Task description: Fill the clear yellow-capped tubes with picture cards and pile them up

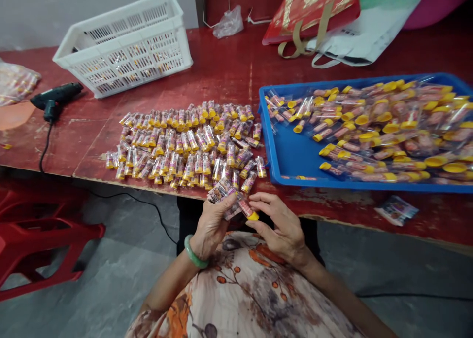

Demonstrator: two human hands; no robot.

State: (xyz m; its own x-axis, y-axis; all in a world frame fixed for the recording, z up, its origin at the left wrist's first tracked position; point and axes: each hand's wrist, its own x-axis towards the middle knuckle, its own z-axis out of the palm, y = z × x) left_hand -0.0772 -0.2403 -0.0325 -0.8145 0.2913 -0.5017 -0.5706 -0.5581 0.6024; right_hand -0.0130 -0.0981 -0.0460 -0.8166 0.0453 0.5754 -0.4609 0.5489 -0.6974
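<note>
At the table's front edge, my left hand is closed on a bunch of printed plastic sleeves. My right hand pinches the yellow end of a small clear tube with reddish contents. This tube lies against the sleeves, between both hands. Just beyond them, rows of wrapped tubes with yellow ends cover the table. To the right, a blue tray holds many loose tubes with yellow ends, heaped mostly toward its right side.
A white plastic crate stands at the back left, near a black heat gun with a cord. Shopping bags lie at the back right. Another sleeve stack rests by the front edge. Red stools stand on the left.
</note>
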